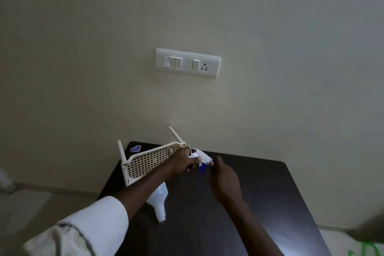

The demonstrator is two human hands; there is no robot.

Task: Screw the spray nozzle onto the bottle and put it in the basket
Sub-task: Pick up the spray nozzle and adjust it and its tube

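Nozzle [204, 158] — white body, blue trigger — gripped by left hand [184, 161].

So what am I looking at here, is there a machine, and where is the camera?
No machine: a person works with bare hands, filmed by one wide camera on their head, looking down. On the dark table stands a white basket, and a white bottle lies beside it, its neck open, no nozzle on it. The left hand grips the white and blue spray nozzle above the table. The right hand reaches toward the nozzle; whether it touches is unclear. A switch panel sits on the wall behind.
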